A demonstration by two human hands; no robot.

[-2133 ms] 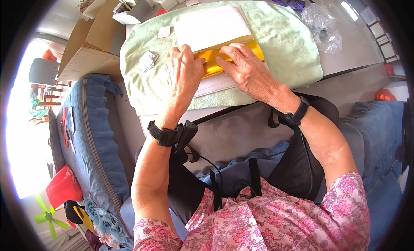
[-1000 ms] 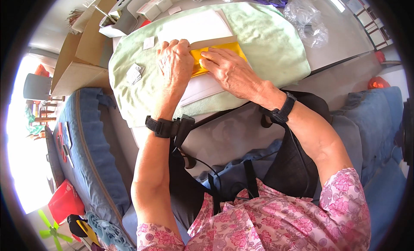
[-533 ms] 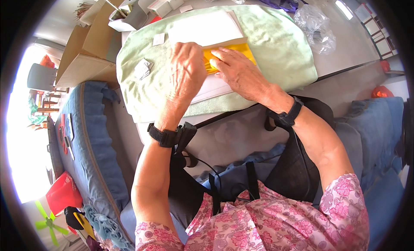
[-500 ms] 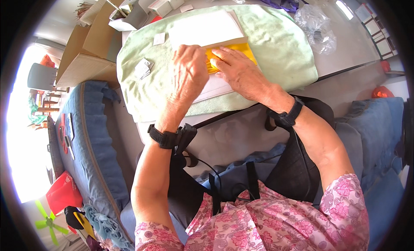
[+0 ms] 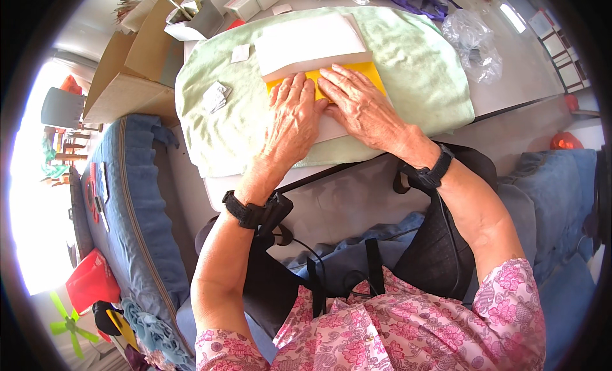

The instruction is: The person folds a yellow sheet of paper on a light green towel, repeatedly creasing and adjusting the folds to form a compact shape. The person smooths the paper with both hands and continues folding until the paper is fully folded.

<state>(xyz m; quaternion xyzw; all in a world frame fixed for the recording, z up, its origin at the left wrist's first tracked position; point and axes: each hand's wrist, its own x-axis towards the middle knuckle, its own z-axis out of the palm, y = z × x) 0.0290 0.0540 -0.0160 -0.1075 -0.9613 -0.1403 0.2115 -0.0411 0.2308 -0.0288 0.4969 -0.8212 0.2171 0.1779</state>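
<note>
My left hand (image 5: 293,119) lies flat, grip open, fingers pressing the yellow paper (image 5: 360,74) on the green cloth (image 5: 421,65) covering the counter (image 5: 510,84). My right hand (image 5: 363,106) presses it too, fingers spread, just beside.

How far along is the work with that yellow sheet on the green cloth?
Already done: the yellow sheet lies flat on white paper over the green cloth, with a white block along its far edge. In hand: the left hand and right hand both press flat on the sheet. No finished shape shows, so most of the work looks left.
</note>
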